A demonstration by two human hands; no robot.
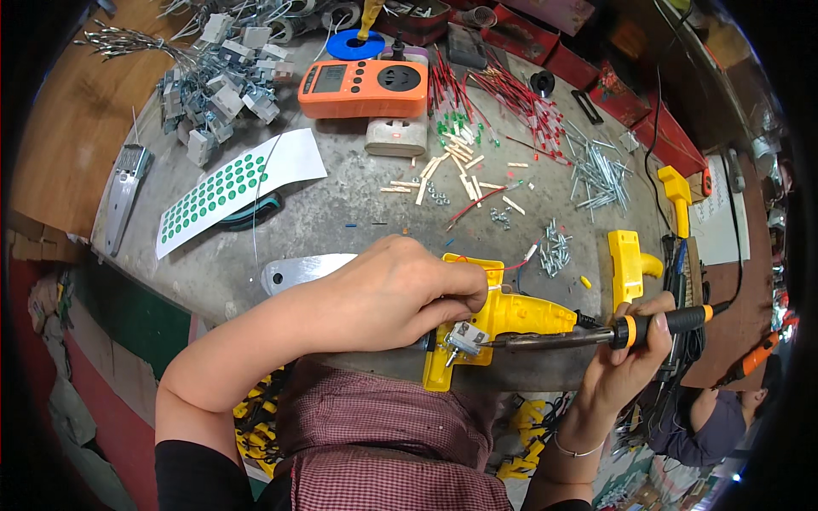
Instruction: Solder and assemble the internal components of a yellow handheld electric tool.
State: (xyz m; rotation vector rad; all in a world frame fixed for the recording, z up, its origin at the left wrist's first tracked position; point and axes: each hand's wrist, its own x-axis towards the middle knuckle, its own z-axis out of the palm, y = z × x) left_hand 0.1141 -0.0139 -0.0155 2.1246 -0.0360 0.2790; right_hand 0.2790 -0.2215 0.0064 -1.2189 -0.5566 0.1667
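Note:
My right hand grips a soldering iron with a black and yellow handle. Its tip meets, or nearly meets, a small metal-and-white switch-like component. That component lies over a yellow plastic tool housing half at the table's near edge. My left hand is closed in a pinch just above the component; whatever its fingertips hold is hidden. A red wire with a light-coloured end runs from beside those fingers across the housing. Under my left wrist sticks out a flat metal blade-like plate.
Another yellow housing lies right. Beyond are screws, long pins, red-wired lights, an orange meter and a sheet of green stickers. Grey-and-white wired components are piled far left. A person sits at right.

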